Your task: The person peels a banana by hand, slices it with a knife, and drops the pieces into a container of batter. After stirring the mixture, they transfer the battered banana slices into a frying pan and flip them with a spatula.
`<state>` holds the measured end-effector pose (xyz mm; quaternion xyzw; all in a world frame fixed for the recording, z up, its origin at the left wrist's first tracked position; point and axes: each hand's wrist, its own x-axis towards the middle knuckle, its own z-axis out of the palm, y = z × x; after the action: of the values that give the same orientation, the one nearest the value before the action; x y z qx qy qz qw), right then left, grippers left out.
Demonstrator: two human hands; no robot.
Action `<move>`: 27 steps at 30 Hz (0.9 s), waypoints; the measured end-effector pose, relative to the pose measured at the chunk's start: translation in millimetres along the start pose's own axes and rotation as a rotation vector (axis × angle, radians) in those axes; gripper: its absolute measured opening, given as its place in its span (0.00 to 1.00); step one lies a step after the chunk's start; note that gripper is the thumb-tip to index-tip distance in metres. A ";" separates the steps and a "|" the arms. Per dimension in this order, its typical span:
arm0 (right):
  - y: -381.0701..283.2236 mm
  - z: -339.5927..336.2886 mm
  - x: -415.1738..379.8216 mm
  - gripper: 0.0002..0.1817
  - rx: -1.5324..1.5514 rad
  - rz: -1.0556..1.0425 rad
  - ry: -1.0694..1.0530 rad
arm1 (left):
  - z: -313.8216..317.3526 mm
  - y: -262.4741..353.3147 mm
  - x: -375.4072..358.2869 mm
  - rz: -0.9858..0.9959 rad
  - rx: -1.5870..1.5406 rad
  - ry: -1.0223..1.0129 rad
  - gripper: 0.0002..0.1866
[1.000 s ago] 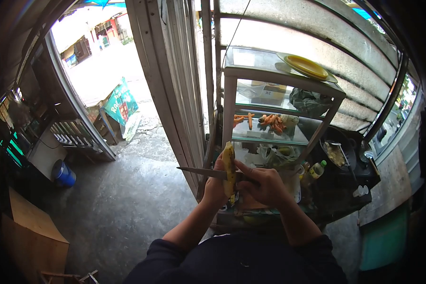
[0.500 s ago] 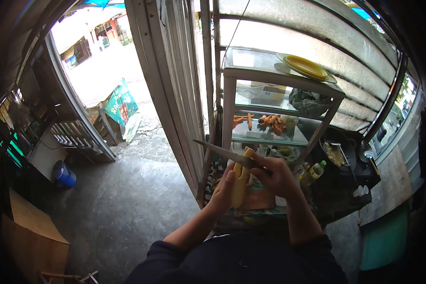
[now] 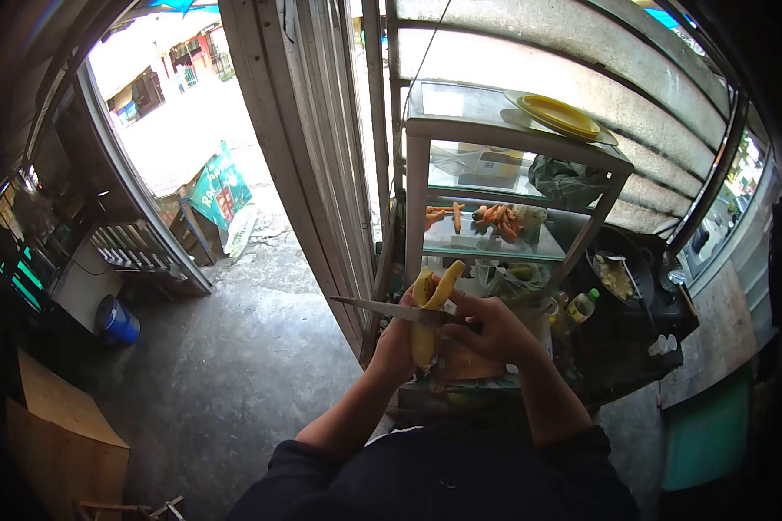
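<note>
Closed fingers of the left hand [image 3: 396, 347] hold the partly peeled yellow banana [image 3: 423, 344] upright, centre of the frame; the right hand [image 3: 495, 332] grips the dark handle of the long grey-bladed knife [image 3: 382, 307], its thumb and forefinger pinching the loosened strip of yellow peel [image 3: 448, 283]. The blade crosses the banana, pointing left.

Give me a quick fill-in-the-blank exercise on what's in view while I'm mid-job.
The knife in the right hand points its blade toward the person's ____ side.
The left hand holds a fruit whose skin is ____.
The bottle has a ____ cap.
The bucket on the floor is ____.

Missing words: left; yellow; green; blue.
</note>
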<state>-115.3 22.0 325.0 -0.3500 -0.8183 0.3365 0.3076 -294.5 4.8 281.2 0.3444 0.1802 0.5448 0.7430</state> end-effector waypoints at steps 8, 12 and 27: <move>3.2 -3.7 0.5 0.39 -0.121 -0.157 0.025 | -12.5 -6.9 2.0 0.095 0.251 -0.052 0.32; -8.0 -4.6 1.9 0.41 -0.161 -0.109 0.057 | -13.6 -2.1 1.4 0.027 0.182 -0.119 0.33; 9.3 3.0 7.9 0.32 -0.269 -0.057 0.206 | -29.3 -12.1 12.4 -0.108 0.069 -0.087 0.27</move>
<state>-118.5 32.0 318.2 -0.3973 -0.8296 0.1776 0.3497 -300.8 23.5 253.6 0.3830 0.1847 0.4817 0.7663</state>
